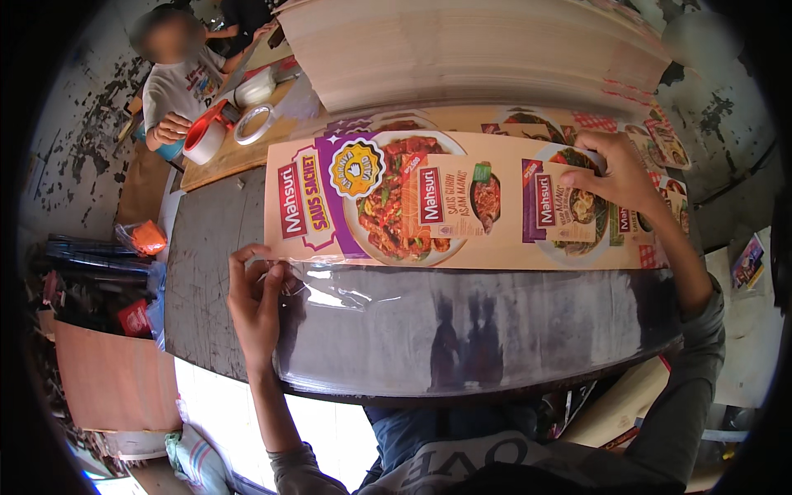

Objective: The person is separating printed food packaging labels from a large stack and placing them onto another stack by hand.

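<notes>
A long printed cardboard sheet [495, 239] with pictures of food lies across the table before me. My right hand [615, 173] grips its far edge near the right end, thumb on top and fingers over the edge. Along the near side of the sheet lies glossy clear plastic film [478, 330], apparently a stack of sleeves, reaching the table's front edge. At the film's far left corner my left hand [257, 301] is closed, thumb against fingers, on a lifted, crinkled bit of film. Whether the sheet lies inside the film or on it, I cannot tell.
Behind the sheet are more printed sheets [528, 120] and a tall stack of cardboard [478, 58]. At the far left, a red tape dispenser [210, 132] and a tape roll [254, 124] sit on a wooden board near another person [177, 82]. An orange bundle [148, 238] lies left of the table.
</notes>
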A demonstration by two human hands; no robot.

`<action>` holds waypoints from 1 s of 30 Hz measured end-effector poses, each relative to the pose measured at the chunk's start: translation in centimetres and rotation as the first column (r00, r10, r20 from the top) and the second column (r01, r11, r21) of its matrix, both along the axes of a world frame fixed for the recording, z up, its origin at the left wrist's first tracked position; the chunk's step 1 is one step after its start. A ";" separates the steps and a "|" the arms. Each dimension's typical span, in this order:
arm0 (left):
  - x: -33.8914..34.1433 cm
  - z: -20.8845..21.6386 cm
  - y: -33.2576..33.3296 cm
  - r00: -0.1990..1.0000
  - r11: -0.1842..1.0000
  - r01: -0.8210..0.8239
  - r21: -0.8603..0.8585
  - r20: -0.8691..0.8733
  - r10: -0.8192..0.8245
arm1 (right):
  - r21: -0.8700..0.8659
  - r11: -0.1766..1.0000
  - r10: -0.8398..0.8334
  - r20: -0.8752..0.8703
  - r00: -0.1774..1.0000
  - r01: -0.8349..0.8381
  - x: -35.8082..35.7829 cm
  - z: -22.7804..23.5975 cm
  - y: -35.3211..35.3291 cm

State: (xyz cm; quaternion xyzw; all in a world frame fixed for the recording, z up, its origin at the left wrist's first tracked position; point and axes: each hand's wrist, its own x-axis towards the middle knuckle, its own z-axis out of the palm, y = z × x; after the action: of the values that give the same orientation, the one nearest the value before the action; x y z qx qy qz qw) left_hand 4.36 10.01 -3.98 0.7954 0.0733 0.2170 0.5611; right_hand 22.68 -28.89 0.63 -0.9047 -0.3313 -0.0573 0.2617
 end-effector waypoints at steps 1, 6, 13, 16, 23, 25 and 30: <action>0.1 0.1 -0.2 1.000 1.000 -0.021 -0.016 -0.009 0.021 | -0.010 1.000 0.012 0.025 1.000 -0.012 0.0 -0.1 0.0; 0.0 0.4 0.3 0.999 0.999 0.002 -0.047 -0.040 -0.004 | -0.025 1.000 0.009 0.068 0.998 -0.007 -0.4 0.3 0.2; 0.2 0.1 1.0 0.996 0.982 -0.023 -0.187 -0.085 0.007 | 0.032 0.999 0.039 0.072 0.997 -0.041 -0.2 0.1 0.1; 0.3 -0.6 0.8 0.995 0.979 -0.101 -0.179 -0.029 0.097 | 0.031 0.999 0.024 0.040 0.999 -0.025 -0.4 0.3 0.2; 0.2 -0.5 0.8 0.990 0.979 -0.138 -0.149 -0.022 0.137 | -0.012 0.998 0.057 0.111 0.992 -0.056 -0.6 0.6 0.1; 0.3 -0.5 0.6 0.987 0.975 -0.160 -0.156 -0.029 0.158 | -0.032 0.999 0.029 0.081 0.996 -0.026 -0.8 0.9 0.2; 0.3 -0.5 0.7 0.980 0.964 -0.197 -0.182 -0.052 0.190 | 0.034 0.996 0.075 0.199 0.977 -0.083 -0.7 0.5 -0.3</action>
State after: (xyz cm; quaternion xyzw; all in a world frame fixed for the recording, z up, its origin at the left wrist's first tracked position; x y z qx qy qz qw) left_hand 4.66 10.70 -4.46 0.7322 0.1801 0.2493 0.6077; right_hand 21.97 -29.17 1.12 -0.8750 -0.3899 -0.1432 0.2485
